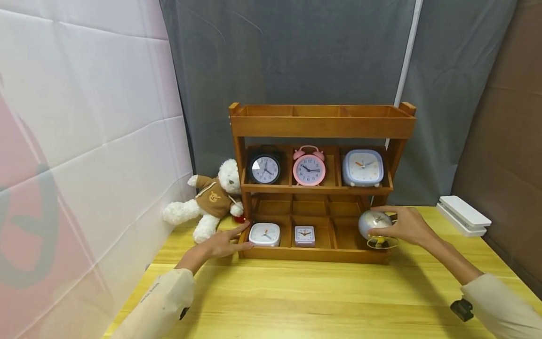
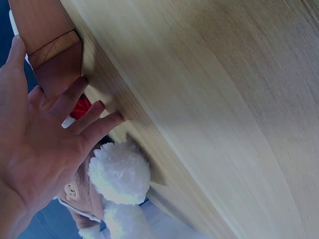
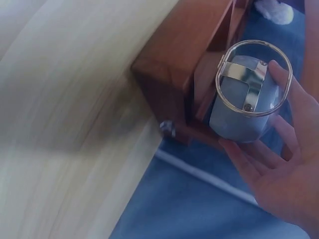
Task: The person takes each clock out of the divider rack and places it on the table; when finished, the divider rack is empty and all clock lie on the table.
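Observation:
My right hand [image 1: 404, 226] grips a rounded silvery-blue clock [image 1: 372, 223] with a gold ring stand [image 3: 290, 79], fingers and thumb around its sides. The clock is tilted at the lower right compartment of a brown wooden shelf [image 1: 315, 254]; whether it touches the shelf, I cannot tell. At the shelf's lower left corner, my left hand [image 1: 221, 244] rests with fingers spread and fairly straight, beside a white clock [image 1: 264, 234]. A small lilac square clock [image 1: 304, 234] sits in the lower middle compartment.
The shelf's middle tier holds a black clock [image 1: 265, 168], a pink twin-bell clock [image 1: 309, 169] and a blue square clock [image 1: 363, 167]. A white teddy bear [image 1: 213, 197] leans left of the shelf. A white stapler-like object [image 1: 463, 214] lies on the wooden table [image 1: 296, 296] at right.

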Tool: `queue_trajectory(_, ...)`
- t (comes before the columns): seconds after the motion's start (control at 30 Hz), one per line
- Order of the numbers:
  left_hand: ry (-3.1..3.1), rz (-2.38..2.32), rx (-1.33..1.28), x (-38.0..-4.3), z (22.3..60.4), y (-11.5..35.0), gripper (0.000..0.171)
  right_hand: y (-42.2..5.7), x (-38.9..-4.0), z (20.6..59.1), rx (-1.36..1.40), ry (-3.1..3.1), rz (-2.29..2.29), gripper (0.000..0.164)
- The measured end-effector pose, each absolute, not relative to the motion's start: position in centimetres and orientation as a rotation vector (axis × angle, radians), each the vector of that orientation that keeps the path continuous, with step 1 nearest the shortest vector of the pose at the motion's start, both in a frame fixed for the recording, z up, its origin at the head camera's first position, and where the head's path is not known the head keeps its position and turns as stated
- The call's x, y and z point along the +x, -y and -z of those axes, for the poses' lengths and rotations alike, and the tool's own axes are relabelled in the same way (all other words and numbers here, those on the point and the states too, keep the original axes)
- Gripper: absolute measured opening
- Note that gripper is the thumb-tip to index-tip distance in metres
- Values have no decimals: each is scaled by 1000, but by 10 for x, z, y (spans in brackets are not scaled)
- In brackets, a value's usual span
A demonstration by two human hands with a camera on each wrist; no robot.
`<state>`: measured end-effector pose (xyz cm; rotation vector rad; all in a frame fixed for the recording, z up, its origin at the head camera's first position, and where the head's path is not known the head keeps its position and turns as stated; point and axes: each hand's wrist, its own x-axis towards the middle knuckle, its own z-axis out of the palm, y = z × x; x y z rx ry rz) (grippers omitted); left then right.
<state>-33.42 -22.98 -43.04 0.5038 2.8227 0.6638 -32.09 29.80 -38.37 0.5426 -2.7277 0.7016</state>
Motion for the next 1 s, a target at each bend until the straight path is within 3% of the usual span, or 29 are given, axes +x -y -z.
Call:
queue_trajectory(0.5,-2833,-638,520,-335,431,230,85,-358,-323,383,442,2752,-591,70)
queue_trajectory(1.0,-2825,-665,483,-338,434,231,85,-381,-365,411,395,2740,-601,69)
